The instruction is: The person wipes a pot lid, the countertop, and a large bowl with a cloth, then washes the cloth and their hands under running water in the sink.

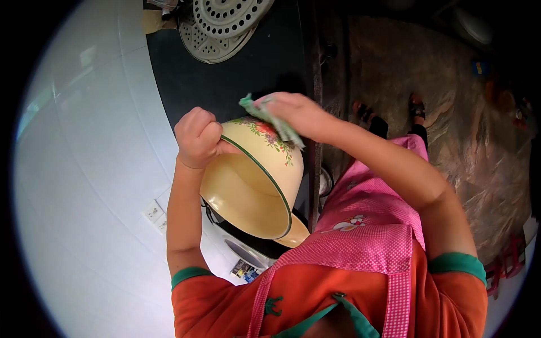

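Note:
A cream enamel pot with a green rim and painted flowers is tilted on its side, its mouth facing me and the wall. My left hand is closed over its rim, with some fingers inside the mouth. My right hand presses a crumpled green-and-white cloth against the flowered outer side; that hand is slightly blurred. A smooth cream piece shows below the rim near my apron; whether it belongs to the pot I cannot tell.
The dark countertop runs along a white tiled wall. Perforated steamer plates lie at its far end. A wall socket is at left. Beyond the counter's edge is a brown floor, with sandalled feet on it.

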Tool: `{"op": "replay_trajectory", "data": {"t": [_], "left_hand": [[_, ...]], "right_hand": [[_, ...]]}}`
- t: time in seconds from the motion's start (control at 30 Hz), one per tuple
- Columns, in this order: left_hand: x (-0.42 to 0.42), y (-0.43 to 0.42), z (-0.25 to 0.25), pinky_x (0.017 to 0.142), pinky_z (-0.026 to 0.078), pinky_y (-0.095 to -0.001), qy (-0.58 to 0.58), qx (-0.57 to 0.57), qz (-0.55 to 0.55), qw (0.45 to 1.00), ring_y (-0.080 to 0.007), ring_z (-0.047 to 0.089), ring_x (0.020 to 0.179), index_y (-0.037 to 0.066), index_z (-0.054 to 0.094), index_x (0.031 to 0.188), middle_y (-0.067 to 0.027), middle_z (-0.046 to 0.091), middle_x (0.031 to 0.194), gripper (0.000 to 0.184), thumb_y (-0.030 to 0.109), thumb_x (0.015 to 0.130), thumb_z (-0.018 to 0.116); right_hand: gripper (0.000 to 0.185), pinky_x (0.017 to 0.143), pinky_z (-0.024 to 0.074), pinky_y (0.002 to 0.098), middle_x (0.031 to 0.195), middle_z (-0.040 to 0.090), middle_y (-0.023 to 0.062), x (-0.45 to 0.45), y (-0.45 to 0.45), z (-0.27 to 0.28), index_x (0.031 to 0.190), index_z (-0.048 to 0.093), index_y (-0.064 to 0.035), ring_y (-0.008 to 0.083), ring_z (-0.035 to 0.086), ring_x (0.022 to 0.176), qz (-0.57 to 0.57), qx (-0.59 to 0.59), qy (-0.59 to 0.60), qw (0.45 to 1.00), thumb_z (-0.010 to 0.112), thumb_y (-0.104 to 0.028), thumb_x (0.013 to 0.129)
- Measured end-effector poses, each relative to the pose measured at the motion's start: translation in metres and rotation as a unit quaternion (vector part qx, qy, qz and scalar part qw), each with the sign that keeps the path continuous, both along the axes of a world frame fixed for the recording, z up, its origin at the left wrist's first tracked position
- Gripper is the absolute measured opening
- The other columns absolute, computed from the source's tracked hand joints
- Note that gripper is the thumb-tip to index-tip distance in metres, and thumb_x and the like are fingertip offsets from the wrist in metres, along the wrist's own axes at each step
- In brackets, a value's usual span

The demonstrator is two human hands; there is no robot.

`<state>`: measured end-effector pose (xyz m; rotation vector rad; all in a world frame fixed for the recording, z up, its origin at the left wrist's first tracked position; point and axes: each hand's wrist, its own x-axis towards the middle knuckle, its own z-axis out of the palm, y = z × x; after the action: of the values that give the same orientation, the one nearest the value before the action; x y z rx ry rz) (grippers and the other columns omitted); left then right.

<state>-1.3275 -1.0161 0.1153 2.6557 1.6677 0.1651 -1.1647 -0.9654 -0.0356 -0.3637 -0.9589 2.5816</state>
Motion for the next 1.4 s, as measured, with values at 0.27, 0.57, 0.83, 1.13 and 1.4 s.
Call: {"op": "replay_trajectory", "data": {"t": [0.27, 0.57, 0.83, 1.13, 1.4], "left_hand": [[0.012, 0.012, 0.026, 0.058, 0.040, -0.0303, -0.035, -0.076, 0.038, 0.996, -0.0246, 0.051, 0.069, 0.004, 0.060, 0.084, -0.0100, 0.053, 0.078, 0.059, 0.062, 0.072, 0.056], [0.121, 0.060, 0.066, 0.084, 0.043, -0.0332, -0.166, -0.101, 0.170, 0.966, -0.0269, 0.053, 0.097, 0.004, 0.056, 0.114, -0.0152, 0.053, 0.109, 0.045, 0.011, 0.072, 0.070], [0.298, 0.110, -0.005, 0.087, 0.042, -0.0332, -0.296, -0.161, 0.235, 0.912, -0.0297, 0.054, 0.103, 0.002, 0.046, 0.125, -0.0182, 0.053, 0.114, 0.044, 0.015, 0.085, 0.059], [0.460, 0.186, -0.027, 0.079, 0.047, -0.0318, -0.362, -0.082, 0.130, 0.919, -0.0272, 0.061, 0.090, 0.000, 0.059, 0.109, -0.0163, 0.062, 0.099, 0.026, 0.013, 0.087, 0.056], [0.554, 0.233, -0.060, 0.068, 0.048, -0.0258, -0.485, -0.356, 0.054, 0.797, -0.0142, 0.059, 0.078, -0.001, 0.057, 0.110, -0.0088, 0.061, 0.091, 0.035, 0.016, 0.080, 0.066]], "right_hand": [[0.042, 0.087, 0.0469, 0.0419, 0.113, 0.059, 0.0138, 0.106, 0.044, -0.011, 0.115, 0.053, -0.0004, 0.0285, 0.058, 0.102, 0.073, -0.543, 0.145, 0.824, 0.042, -0.035, 0.093], [0.040, 0.092, 0.0447, 0.0418, 0.111, 0.060, 0.0142, 0.161, 0.071, 0.024, 0.115, 0.053, -0.0019, 0.0285, 0.057, 0.104, 0.017, -0.488, 0.163, 0.857, 0.046, -0.032, 0.090], [0.016, 0.065, 0.0523, 0.0294, 0.085, 0.061, 0.0055, 0.248, 0.112, 0.064, 0.097, 0.055, -0.0061, 0.0157, 0.061, 0.075, -0.118, -0.292, 0.051, 0.948, 0.052, -0.020, 0.089], [0.034, 0.055, 0.0408, 0.0274, 0.067, 0.052, 0.0014, 0.404, 0.163, 0.081, 0.075, 0.053, -0.0044, 0.0091, 0.046, 0.060, -0.396, -0.084, -0.163, 0.900, 0.041, -0.029, 0.095], [0.031, 0.066, 0.0473, 0.0273, 0.077, 0.056, 0.0044, 0.531, 0.168, 0.071, 0.087, 0.054, -0.0039, 0.0140, 0.057, 0.070, -0.596, -0.137, -0.122, 0.781, 0.042, -0.031, 0.095]]}}
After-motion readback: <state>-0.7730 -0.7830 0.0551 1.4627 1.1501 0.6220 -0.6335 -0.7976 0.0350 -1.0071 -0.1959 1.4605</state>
